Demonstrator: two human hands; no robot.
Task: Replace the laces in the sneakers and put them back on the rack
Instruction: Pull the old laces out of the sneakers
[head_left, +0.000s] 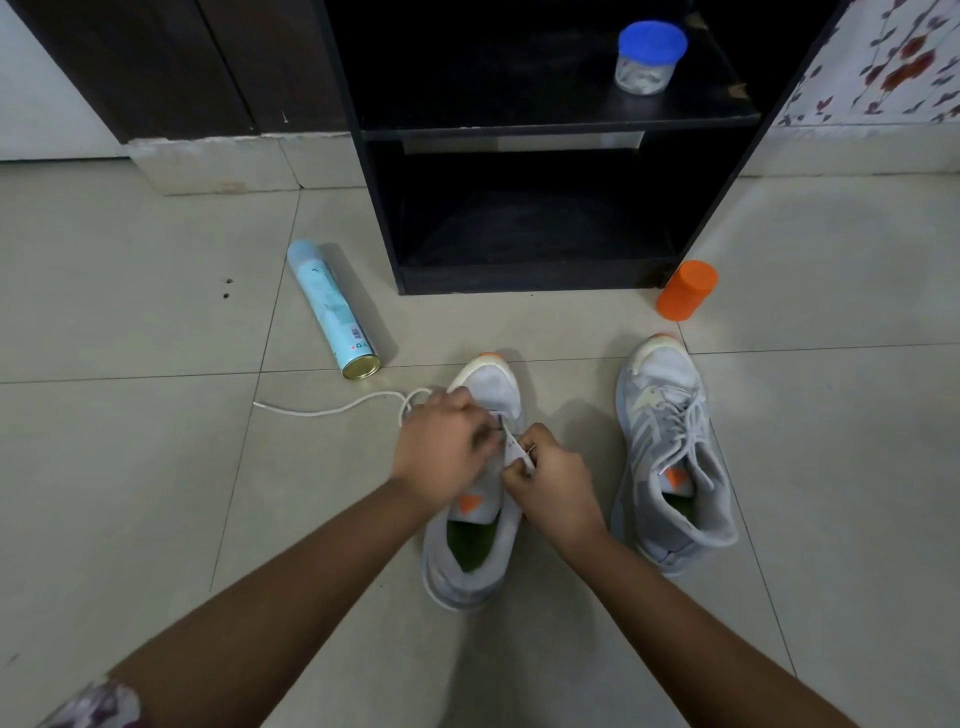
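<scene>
Fingers (521, 470) of the right hand (550, 486) were pinched together on the short end of the white lace (332, 410), just above the eyelets of the middle sneaker (493, 387). Those of the left hand (441, 449) were curled down over the same lace at the sneaker's other eyelet row, though exactly how they gripped it was hidden. From under the left hand the lace looped out and trailed left across the tiled floor (156, 467). This sneaker stood toe-forward between both forearms, its tongue and green insole showing. To its right, well apart, sat the laced sneaker (670, 457). Beyond them stood the black rack (545, 124), a blue-lidded jar (649, 57) on its upper shelf. A spray can (332, 306) lay near the rack's left corner, an orange cap (685, 290) at its right.
</scene>
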